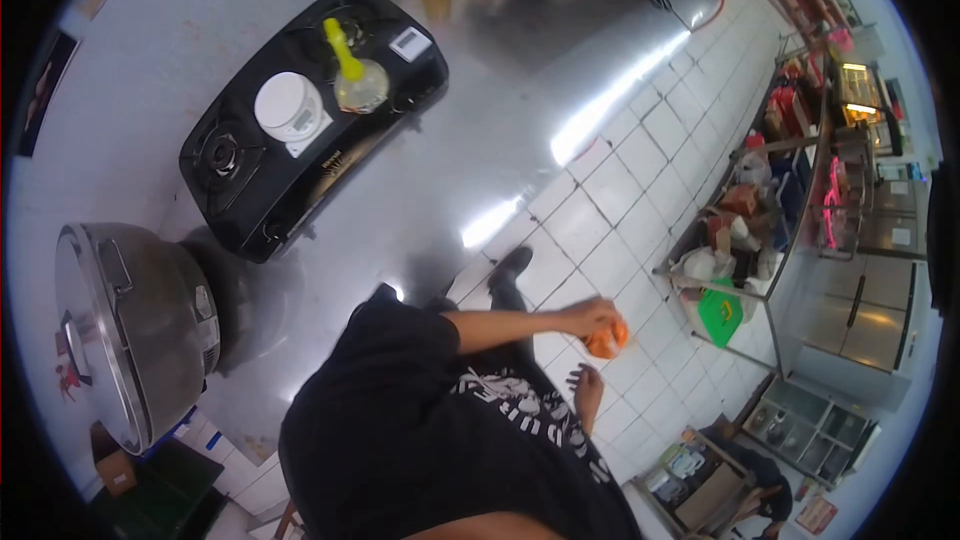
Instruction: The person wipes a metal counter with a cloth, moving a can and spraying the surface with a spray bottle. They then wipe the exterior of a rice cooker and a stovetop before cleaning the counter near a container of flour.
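Note:
My left hand (590, 318) is closed on a small orange and whitish bundle (606, 338), which hangs over the tiled floor in front of my black shirt. What the bundle is made of is too small to tell. Just below it in the view, my right hand (586, 380) has its fingers spread and holds nothing. The two hands are apart.
A steel counter (470, 130) bears a black gas stove (345, 155) with a white scale (288, 106) and a yellow-handled utensil (345, 52). A large metal pot (150, 320) stands left. Loaded shelves (770, 210) and a dark-clothed person (772, 488) are at right.

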Demonstrator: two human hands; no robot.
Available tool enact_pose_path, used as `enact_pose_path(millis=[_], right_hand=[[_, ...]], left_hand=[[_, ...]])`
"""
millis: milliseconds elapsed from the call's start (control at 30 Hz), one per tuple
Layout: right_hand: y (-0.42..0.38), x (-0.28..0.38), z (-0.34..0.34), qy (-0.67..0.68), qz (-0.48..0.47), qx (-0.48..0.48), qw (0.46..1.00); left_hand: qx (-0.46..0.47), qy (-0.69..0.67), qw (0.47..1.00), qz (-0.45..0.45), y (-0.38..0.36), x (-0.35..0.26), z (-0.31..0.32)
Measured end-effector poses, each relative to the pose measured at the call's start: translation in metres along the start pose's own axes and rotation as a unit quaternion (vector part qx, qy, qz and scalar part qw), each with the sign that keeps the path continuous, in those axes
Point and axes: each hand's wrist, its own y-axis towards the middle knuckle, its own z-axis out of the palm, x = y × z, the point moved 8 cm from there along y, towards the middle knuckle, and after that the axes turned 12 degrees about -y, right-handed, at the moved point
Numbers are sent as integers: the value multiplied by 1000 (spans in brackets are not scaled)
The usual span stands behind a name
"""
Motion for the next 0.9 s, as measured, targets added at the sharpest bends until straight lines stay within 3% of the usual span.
enact_pose_path(millis=[100, 133, 167, 233, 300, 367, 400, 467, 600, 667, 700, 900], right_hand=[[39, -4, -30, 34, -9, -16, 999], [60, -4, -35, 35, 0, -10, 999], [81, -2, -39, 36, 10, -4, 999], [125, 20, -51, 19, -30, 13, 999], [167, 62, -58, 13, -94, 34, 995], [209, 94, -73, -12, -128, 40, 991], [229, 112, -78, -38, -160, 40, 986], [258, 140, -93, -65, -198, 32, 978], [303, 161, -118, -32, -193, 25, 980], [320, 157, -118, -49, -175, 34, 983], [328, 155, -118, -53, -174, 33, 983], [365, 156, -126, -85, -99, 78, 988]], left_hand=[[-76, 21, 997, 11, 26, -54, -71], [-107, 60, 991, -48, 27, -64, -105], [-132, 83, 987, -34, 30, -72, -138], [-169, 149, 974, -38, 30, -104, -207], [-251, 355, 896, -88, 20, -125, -274], [-395, 504, 763, -92, 6, -159, -299], [-394, 510, 759, -93, 10, -160, -298], [-373, 496, 696, -360, -1, -117, -297], [-409, 514, 658, -368, 1, -45, -323], [-442, 593, 606, -291, 16, -38, -348], [-443, 590, 608, -292, 26, -34, -369], [-598, 599, 473, -247, 84, -47, -549]])
